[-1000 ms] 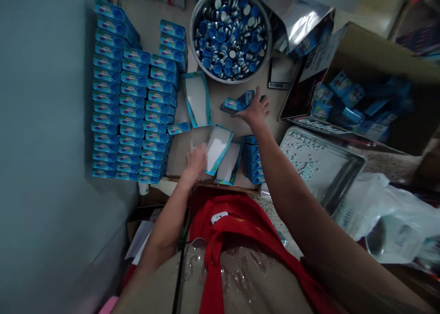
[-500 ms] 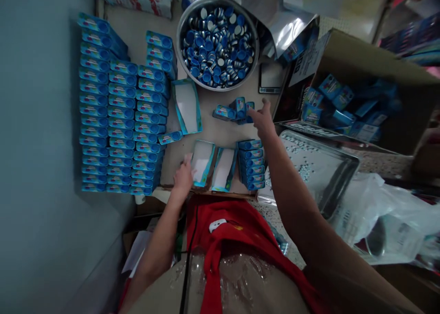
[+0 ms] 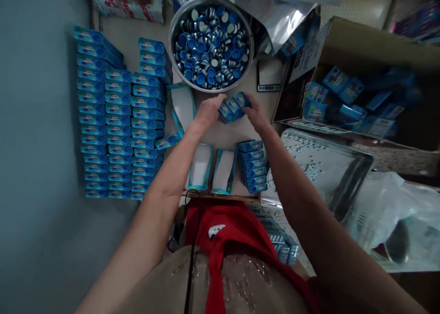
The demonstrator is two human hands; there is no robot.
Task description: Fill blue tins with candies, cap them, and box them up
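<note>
Three small blue boxes (image 3: 233, 107) are squeezed side by side between my two hands, just in front of the bowl of blue caps. My left hand (image 3: 209, 111) grips their left side with its fingers closed. On the right end, my right hand (image 3: 255, 111) presses with thumb and fingers bent round the boxes. Nearer my body lie two flat white pouches with blue edges, a left pouch (image 3: 200, 166) and a right pouch (image 3: 224, 171). Another such pouch (image 3: 183, 104) lies left of my left hand, with a single blue box (image 3: 167, 142) at its lower end.
Tall rows of stacked blue boxes (image 3: 118, 135) line the left by the wall. A shorter stack (image 3: 252, 166) stands right of the pouches. The metal bowl (image 3: 173, 68) sits at the back, beside a small scale (image 3: 270, 75). A carton (image 3: 299, 68) and a metal tray (image 3: 330, 192) flank the right.
My left hand has moved from beside the near pouches up to the blue boxes. The loosely standing boxes are now pressed together between both hands.
</note>
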